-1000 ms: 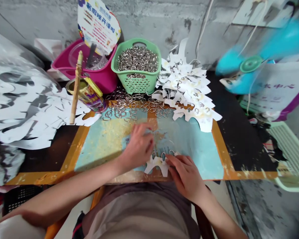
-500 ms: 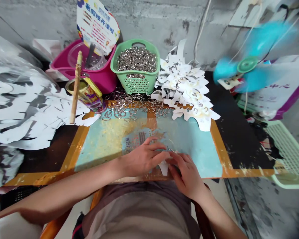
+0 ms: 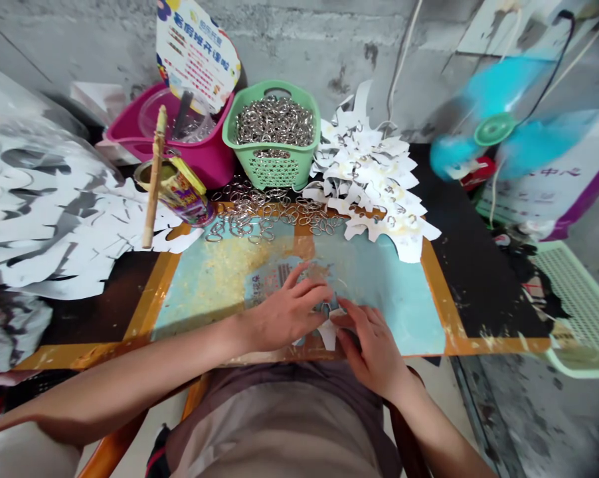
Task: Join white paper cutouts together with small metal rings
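At the front of the work mat, a small white cut-out piece (image 3: 328, 335) lies between my hands, partly hidden by them. A silver metal ring (image 3: 326, 307) shows at its upper end. My right hand (image 3: 372, 342) has its thumb and fingers closed on the right side of the white piece. From the left, my left hand (image 3: 287, 315) reaches over with its fingers apart, the lower ones next to the piece and the ring. Whether those lower fingertips touch the ring is hard to make out.
Loose metal rings (image 3: 250, 212) lie behind the mat, below a green basket (image 3: 274, 169) full of rings. White cut-outs with rings (image 3: 369, 172) are piled right of it. A tin (image 3: 187, 196) with a wooden stick (image 3: 153, 186) stands left. A fan (image 3: 496, 129) spins at right.
My left fingers have drawn back slightly from my right fingertips, uncovering the ring and more of the white piece. My right hand has stayed nearly still.
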Tool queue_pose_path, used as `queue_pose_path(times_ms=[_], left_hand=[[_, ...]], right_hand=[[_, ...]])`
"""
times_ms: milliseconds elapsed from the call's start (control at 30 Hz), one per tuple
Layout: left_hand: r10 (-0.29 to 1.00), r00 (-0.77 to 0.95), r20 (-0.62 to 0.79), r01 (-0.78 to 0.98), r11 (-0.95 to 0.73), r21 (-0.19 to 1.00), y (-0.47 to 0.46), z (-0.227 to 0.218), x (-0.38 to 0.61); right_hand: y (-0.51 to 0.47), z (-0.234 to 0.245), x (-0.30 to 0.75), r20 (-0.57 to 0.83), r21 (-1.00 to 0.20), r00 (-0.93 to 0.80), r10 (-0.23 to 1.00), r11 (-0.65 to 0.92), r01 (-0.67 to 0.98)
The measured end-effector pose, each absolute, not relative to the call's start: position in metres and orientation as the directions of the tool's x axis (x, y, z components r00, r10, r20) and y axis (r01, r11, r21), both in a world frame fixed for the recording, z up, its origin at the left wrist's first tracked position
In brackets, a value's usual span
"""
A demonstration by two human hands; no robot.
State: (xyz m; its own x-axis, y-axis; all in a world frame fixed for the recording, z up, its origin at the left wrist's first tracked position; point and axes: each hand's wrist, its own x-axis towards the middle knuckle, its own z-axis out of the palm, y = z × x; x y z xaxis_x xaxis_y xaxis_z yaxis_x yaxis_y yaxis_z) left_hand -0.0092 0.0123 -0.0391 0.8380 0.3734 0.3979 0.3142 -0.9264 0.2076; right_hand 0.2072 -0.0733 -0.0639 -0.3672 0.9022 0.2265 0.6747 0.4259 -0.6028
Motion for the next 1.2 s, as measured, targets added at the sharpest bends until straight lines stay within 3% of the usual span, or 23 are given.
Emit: queue_pose_path(times_ms=[167,300,500,633,767,867,1000,1200], left_hand=[[0.282,0.864,0.418,0.255,-0.959,0.121,0.015,-0.043,-0.015],[0.222,0.871,0.438,0.209,-0.975,0.078,0.017,-0.044,-0.017],[0.186,0.932,0.311,0.191,-0.981,0.012,0.012,-0.036,-0.020],[0.227,0.940,0.253,0.223,-0.974,0.047,0.005,-0.036,-0.024],[0.284,0.915,0.286,0.276,-0.959,0.069,0.004,-0.038,-0.027],[0.370,0.867,0.333,0.323,-0.927,0.189,0.001,-0.036,-0.030],[0.540,0.734,0.412,0.411,-0.836,0.364,-0.015,-0.033,-0.033],[0.553,0.753,0.357,0.421,-0.822,0.384,-0.041,-0.049,-0.028]], right_hand=[[-0.074,-0.063,0.205,0.257,-0.528,-0.378,0.889,0.457,0.716],[-0.073,-0.061,0.204,0.250,-0.540,-0.375,0.892,0.450,0.711],[-0.070,-0.057,0.207,0.217,-0.558,-0.410,0.886,0.457,0.692],[-0.070,-0.058,0.209,0.202,-0.460,-0.515,0.833,0.545,0.701],[-0.072,-0.057,0.209,0.198,-0.389,-0.567,0.800,0.595,0.704],[-0.073,-0.056,0.207,0.168,-0.353,-0.572,0.803,0.591,0.726],[-0.075,-0.053,0.206,0.118,-0.357,-0.572,0.812,0.572,0.738],[-0.074,-0.054,0.207,0.137,-0.426,-0.559,0.818,0.558,0.712]])
